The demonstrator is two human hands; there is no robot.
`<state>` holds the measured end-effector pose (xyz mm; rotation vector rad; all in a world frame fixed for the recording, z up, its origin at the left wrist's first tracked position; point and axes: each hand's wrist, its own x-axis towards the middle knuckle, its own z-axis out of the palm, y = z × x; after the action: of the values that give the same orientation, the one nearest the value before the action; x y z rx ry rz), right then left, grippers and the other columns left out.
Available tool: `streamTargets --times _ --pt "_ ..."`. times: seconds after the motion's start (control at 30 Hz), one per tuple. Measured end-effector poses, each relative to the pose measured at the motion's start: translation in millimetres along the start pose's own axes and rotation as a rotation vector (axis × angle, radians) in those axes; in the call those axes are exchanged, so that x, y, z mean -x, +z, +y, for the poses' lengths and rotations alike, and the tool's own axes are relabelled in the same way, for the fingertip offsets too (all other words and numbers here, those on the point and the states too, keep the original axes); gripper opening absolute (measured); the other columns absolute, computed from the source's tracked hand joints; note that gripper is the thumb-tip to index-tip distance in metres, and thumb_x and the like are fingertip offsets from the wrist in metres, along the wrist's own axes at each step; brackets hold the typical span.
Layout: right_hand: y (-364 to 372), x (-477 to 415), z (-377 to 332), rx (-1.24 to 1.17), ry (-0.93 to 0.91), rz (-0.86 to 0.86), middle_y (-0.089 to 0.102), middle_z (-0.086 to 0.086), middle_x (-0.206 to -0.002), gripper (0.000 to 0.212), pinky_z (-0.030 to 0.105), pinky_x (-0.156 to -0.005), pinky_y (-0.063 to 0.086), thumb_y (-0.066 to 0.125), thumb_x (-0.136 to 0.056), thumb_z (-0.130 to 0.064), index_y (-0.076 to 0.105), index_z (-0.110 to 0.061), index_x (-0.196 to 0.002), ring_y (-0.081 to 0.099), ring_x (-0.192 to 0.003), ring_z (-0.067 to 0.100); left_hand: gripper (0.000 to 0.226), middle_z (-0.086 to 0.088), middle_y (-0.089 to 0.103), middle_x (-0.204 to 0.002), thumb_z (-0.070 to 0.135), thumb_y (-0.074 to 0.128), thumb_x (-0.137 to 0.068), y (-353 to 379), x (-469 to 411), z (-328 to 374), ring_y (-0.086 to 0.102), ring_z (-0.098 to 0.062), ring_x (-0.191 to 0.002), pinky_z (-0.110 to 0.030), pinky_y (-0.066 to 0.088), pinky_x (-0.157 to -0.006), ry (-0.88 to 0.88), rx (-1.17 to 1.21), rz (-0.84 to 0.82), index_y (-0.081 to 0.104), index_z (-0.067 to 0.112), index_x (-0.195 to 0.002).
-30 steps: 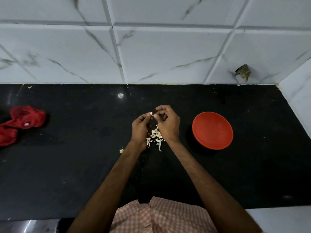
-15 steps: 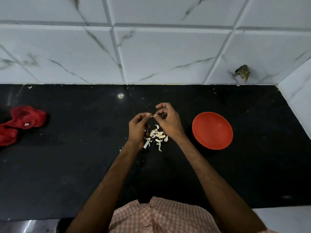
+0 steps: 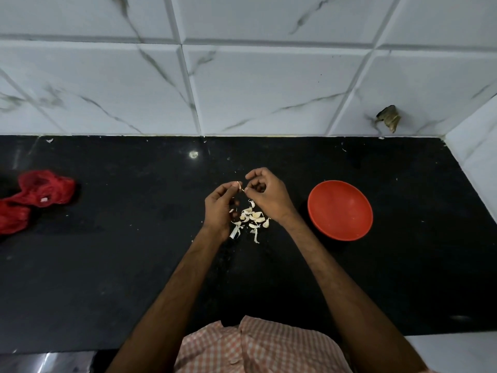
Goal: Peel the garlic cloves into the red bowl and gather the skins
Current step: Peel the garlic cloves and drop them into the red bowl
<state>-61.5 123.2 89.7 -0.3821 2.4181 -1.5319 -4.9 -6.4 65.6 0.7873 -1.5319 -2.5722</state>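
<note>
Head view: both hands are raised just above a black counter [image 3: 107, 265], over a small heap of garlic cloves and loose skins [image 3: 251, 218]. The left hand [image 3: 220, 208] pinches one garlic clove [image 3: 238, 185] between thumb and forefinger, its other fingers curled under. The right hand [image 3: 269, 196] has all its fingers curled, with thumb and forefinger nipping at the free end of the same clove; whether a strip of skin has already lifted there is too small to tell. The red bowl [image 3: 340, 211] sits on the counter to the right of the hands, near but not touching them, and no peeled clove shows in it, so the job looks to be at its start. A red net bag [image 3: 40, 195] lies crumpled far to the left, and a white tiled wall [image 3: 269, 90] runs behind

The clove is likely light, firm and small, easy to drop and slippery once bare, so it wants a steady pinch across its fat middle while the other hand works at the pointed tip or the root end, where the skin breaks most readily. The skins should be papery, brittle and almost weightless; they tear into flakes and drift, so gathering them probably calls for sweeping with flat fingers, not picking each one up
</note>
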Motion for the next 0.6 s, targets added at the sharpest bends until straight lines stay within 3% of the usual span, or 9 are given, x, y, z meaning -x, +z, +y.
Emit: streamTargets --times 0.13,0.33,0.5,0.6 --pt "-2 -2 5 0.127 -0.016 -0.008 0.067 -0.005 -0.084 0.016 0.012 -0.065 0.048 0.070 -0.087 -0.008 0.068 -0.014 -0.102 0.058 -0.068 -0.004 0.007 0.005 0.063 -0.086 0.020 0.065 -0.094 -1 -3 2 0.045 -0.006 -0.062 -0.018 0.034 -0.043 0.010 0.029 0.053 0.073 0.018 -0.093" --pt "9 -1 2 0.102 -0.049 0.019 0.074 -0.001 -0.095 0.012 0.010 -0.077 0.050 0.068 -0.094 -0.015 0.075 -0.010 -0.103 0.068 -0.088 0.007 0.010 0.001 0.062 -0.081 0.019 0.065 -0.094 0 -2 0 0.044 -0.005 -0.058 -0.018 0.032 -0.043 0.037 0.000 0.027 0.071 0.011 -0.099" --pt "11 0 0 0.106 -0.058 0.109 0.073 -0.004 -0.085 0.007 0.015 -0.072 0.054 0.070 -0.091 -0.013 0.075 -0.010 -0.092 0.068 -0.078 0.006 0.012 -0.006 0.064 -0.084 0.014 0.067 -0.093 0 -1 -1 0.051 -0.007 -0.059 -0.019 0.037 -0.043 0.118 -0.061 0.045 0.070 0.007 -0.102" --pt "12 0 0 0.151 -0.075 0.142 0.071 -0.007 -0.076 0.008 0.029 -0.068 0.058 0.070 -0.089 -0.020 0.074 -0.014 -0.084 0.067 -0.070 0.007 0.017 -0.002 0.066 -0.080 0.009 0.067 -0.093 4 1 1 0.056 -0.003 -0.060 -0.015 0.042 -0.047 0.191 -0.134 0.045 0.068 -0.002 -0.105"
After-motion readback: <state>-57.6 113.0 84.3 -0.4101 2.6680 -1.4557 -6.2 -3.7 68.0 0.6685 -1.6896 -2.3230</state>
